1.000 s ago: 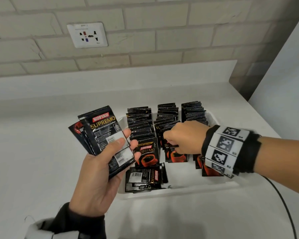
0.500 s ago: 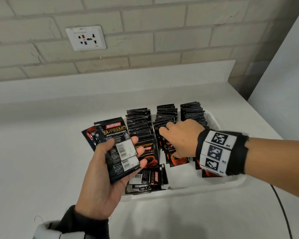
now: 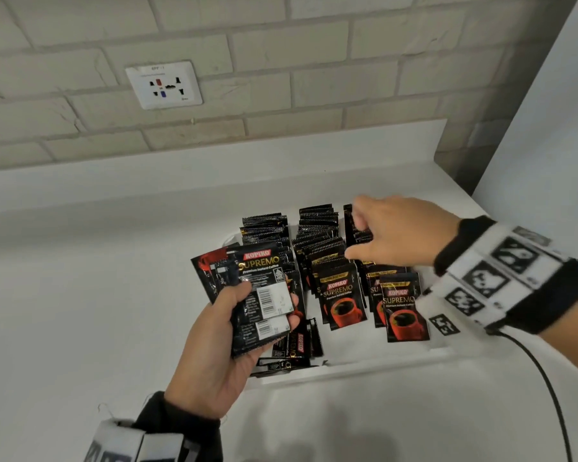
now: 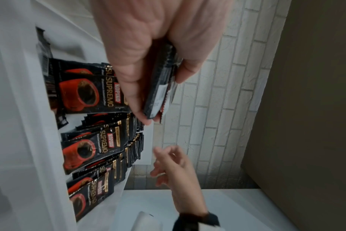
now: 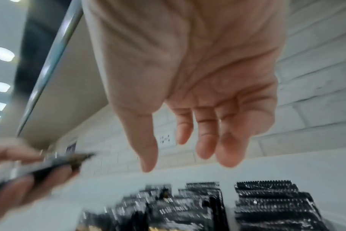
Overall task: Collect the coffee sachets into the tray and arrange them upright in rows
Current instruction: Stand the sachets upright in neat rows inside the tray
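Note:
A white tray on the counter holds three rows of black Kopiko Supremo coffee sachets standing upright, and a few sachets lying flat at its near left corner. My left hand grips a fanned stack of sachets just left of the tray, thumb across the front; the left wrist view shows the stack pinched edge-on. My right hand hovers above the right and middle rows, fingers loose and spread, holding nothing.
A white counter runs to a brick wall with a power socket. A tall white panel stands at the right. A black cable trails from my right wrist across the counter.
My right hand lifted off the middle row, opened and moved back and right above the rows. My left hand with its stack shifted slightly right, closer to the tray.

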Demonstrator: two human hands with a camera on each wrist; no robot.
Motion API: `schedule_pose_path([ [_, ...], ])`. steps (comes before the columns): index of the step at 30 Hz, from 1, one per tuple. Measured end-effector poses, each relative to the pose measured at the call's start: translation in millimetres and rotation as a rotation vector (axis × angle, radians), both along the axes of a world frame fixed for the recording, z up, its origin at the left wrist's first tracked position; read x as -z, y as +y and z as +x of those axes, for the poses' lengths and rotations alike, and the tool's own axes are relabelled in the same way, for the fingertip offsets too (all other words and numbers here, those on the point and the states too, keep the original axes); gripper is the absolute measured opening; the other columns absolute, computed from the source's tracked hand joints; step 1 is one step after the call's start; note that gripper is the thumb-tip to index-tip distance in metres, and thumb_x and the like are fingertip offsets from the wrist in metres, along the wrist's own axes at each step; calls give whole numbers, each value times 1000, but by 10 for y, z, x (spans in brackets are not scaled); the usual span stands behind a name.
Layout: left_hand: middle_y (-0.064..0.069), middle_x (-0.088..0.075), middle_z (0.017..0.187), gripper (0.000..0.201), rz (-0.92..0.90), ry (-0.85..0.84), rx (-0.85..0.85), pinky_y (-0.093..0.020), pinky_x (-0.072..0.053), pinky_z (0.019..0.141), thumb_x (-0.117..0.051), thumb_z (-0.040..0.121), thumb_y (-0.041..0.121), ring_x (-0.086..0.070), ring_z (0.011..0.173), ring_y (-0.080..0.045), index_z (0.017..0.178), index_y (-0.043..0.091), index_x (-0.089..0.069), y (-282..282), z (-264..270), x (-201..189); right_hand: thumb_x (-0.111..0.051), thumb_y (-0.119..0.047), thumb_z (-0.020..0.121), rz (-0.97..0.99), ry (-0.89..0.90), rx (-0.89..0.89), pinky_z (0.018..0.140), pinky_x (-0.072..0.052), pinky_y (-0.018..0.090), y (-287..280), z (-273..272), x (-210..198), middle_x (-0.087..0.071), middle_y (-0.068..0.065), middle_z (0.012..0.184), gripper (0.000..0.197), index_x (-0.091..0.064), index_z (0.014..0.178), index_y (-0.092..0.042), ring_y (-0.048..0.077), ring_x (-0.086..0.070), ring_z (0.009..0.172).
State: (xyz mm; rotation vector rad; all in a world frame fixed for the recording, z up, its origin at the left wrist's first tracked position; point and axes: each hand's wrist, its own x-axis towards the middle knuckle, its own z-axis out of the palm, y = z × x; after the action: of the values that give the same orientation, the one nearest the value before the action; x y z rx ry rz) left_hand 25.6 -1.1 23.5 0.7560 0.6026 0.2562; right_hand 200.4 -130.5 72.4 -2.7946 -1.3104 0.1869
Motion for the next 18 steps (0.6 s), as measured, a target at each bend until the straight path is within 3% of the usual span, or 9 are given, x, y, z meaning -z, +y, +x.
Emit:
schedule_pose_path([
  [3, -17, -72, 91, 35, 66, -14, 32, -37, -60, 57, -56, 77, 14, -71, 73, -29, 109, 1, -59, -63, 36, 21, -56, -47, 84, 215, 327, 46, 51, -36, 12, -185, -173, -91, -53, -11, 72, 25, -53, 86, -22, -1, -48, 60],
  [5, -16, -72, 97, 47, 122, -24, 50, -31, -58, 54, -59, 71, 15, -71, 78, -27, 116, 3, -58, -123, 78, 29, -58, -53, 77, 303, 588, 80, 49, -42, 12, -240, -382, -20, -58, -11, 74, 29, -57, 85, -25, -2, -55, 58],
  [6, -15, -72, 96, 42, 147, -35, 70, -28, -57, 54, -59, 71, 15, -71, 77, -25, 112, 6, -62, -161, 91, 29, -61, -56, 72, 342, 707, 99, 50, -46, 15, -246, -482, 53, -60, -10, 75, 34, -58, 86, -25, 0, -57, 59],
  [8, -8, -74, 84, 20, 203, -60, 107, -27, -57, 53, -57, 75, 11, -71, 69, -19, 86, 17, -73, -248, 111, 20, -69, -52, 65, 460, 892, 148, 50, -50, 22, -235, -618, 221, -61, -7, 74, 40, -58, 88, -21, 5, -59, 58],
  [10, -3, -74, 74, 35, 281, -71, 126, -28, -58, 56, -54, 81, 5, -70, 64, -15, 65, 28, -75, -325, 129, -3, -72, -34, 72, 619, 1000, 217, 47, -50, 23, -226, -680, 361, -61, 0, 70, 28, -57, 84, -13, 7, -59, 54],
  [13, -4, -74, 76, 47, 319, -115, 122, -36, -56, 66, -51, 86, 0, -69, 66, -18, 65, 36, -74, -389, 130, -28, -69, -13, 79, 827, 1121, 340, 45, -50, 22, -267, -713, 481, -64, 4, 66, 14, -55, 81, -9, 10, -60, 53],
  [15, -5, -74, 79, 45, 264, -118, 101, -38, -56, 69, -49, 89, 4, -68, 67, -19, 66, 33, -75, -376, 124, 1, -64, -5, 81, 996, 1196, 419, 45, -50, 21, -306, -713, 515, -68, 4, 69, 10, -56, 85, -8, 11, -61, 54],
  [18, -10, -72, 79, 44, 98, -101, 98, -45, -50, 83, -41, 94, 15, -67, 64, -19, 69, 18, -77, -328, 115, 58, -59, 2, 81, 1207, 1264, 475, 45, -50, 19, -371, -692, 527, -70, 7, 74, 17, -56, 96, -7, 12, -61, 53],
])
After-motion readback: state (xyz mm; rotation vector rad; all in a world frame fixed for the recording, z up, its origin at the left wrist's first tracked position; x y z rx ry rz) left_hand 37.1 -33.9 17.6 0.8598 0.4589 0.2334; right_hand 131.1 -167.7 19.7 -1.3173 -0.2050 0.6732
